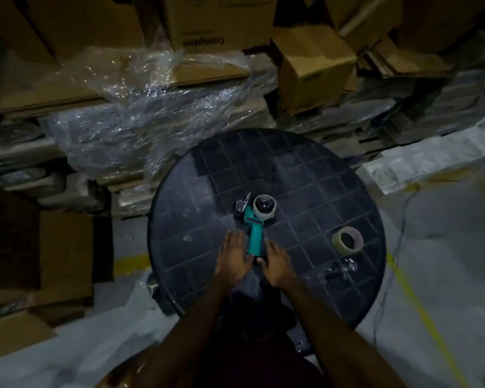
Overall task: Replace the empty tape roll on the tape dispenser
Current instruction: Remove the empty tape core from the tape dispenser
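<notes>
Tape dispenser (254,222) is lying near the middle of the round dark bench (305,177), its teal handle pointing toward the person and a spent-looking core (264,207) sitting on its hub. The left hand (233,257) and right hand (275,261) are flanking the handle's end, fingers spread flat and grasping nothing. The fresh roll (347,240) is waiting untouched, well apart to the right, so the swap is seemingly not begun.
</notes>
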A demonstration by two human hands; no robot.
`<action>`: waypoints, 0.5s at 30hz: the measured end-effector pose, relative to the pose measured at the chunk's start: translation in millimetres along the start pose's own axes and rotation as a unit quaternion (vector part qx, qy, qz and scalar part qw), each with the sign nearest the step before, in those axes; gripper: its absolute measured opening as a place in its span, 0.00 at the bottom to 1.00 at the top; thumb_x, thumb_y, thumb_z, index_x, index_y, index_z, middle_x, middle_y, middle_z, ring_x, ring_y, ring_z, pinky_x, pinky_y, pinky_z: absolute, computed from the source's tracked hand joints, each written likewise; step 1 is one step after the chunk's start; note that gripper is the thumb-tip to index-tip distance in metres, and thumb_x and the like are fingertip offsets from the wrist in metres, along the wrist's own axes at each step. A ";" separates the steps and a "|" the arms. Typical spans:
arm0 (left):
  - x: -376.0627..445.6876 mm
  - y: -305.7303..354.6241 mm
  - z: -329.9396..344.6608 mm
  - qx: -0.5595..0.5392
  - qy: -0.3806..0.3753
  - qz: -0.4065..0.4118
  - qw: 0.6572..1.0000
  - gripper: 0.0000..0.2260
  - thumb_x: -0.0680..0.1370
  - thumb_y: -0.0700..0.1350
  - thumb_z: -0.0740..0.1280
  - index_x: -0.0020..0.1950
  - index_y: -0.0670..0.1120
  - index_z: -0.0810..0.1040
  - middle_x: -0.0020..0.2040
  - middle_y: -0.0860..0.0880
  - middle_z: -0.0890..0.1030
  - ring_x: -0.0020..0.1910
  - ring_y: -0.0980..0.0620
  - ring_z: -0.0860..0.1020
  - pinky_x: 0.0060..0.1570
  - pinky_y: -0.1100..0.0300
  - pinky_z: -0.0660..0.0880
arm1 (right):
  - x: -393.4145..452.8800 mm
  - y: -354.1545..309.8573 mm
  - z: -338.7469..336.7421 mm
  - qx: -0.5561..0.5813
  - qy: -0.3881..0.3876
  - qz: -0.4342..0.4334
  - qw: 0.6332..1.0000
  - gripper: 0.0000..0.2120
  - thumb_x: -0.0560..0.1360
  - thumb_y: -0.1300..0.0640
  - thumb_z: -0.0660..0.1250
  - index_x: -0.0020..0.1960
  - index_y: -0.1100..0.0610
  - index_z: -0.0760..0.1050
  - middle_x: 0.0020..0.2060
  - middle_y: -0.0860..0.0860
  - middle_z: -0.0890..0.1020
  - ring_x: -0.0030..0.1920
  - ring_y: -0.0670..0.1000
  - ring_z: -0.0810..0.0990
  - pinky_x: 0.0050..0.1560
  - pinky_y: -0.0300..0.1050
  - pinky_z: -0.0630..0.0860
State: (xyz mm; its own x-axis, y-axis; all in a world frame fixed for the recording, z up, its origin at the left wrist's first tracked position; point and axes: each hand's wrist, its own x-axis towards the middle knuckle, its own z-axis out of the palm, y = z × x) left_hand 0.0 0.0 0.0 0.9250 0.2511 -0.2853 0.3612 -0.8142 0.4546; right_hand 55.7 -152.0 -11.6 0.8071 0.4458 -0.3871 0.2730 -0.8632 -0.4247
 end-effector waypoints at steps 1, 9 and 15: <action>0.8 -2.6 1.2 -0.007 -0.013 -0.010 1.000 0.33 0.76 0.54 0.63 0.78 0.44 0.59 0.78 0.43 0.62 0.79 0.41 0.56 0.76 0.46 0.60 | 4.9 2.7 5.5 0.028 -0.002 -0.004 1.000 0.36 0.78 0.48 0.64 0.80 0.57 0.53 0.75 0.59 0.65 0.73 0.62 0.65 0.74 0.57 0.62; 21.9 -9.2 -5.1 -0.087 -0.102 -0.078 0.988 0.31 0.75 0.46 0.68 0.76 0.42 0.59 0.69 0.40 0.71 0.64 0.41 0.76 0.61 0.47 0.76 | 8.3 -25.5 -2.0 0.229 -0.027 0.093 0.969 0.38 0.75 0.63 0.68 0.79 0.56 0.54 0.65 0.54 0.79 0.63 0.54 0.80 0.62 0.45 0.74; 47.6 -13.1 0.1 -0.029 -0.129 -0.055 0.990 0.41 0.67 0.50 0.72 0.75 0.43 0.57 0.65 0.40 0.70 0.59 0.39 0.76 0.55 0.45 0.79 | 15.4 -32.0 21.9 0.251 -0.154 0.065 0.953 0.41 0.74 0.65 0.69 0.80 0.54 0.49 0.67 0.51 0.74 0.65 0.51 0.75 0.65 0.46 0.72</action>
State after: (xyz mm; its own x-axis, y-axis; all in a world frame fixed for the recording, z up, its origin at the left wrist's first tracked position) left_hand 39.3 22.6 -19.6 0.8215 0.1887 -0.5382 0.4711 -0.7562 0.4540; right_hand 47.9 -112.3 -21.9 0.6031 0.4581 -0.6530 -0.1673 -0.7278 -0.6650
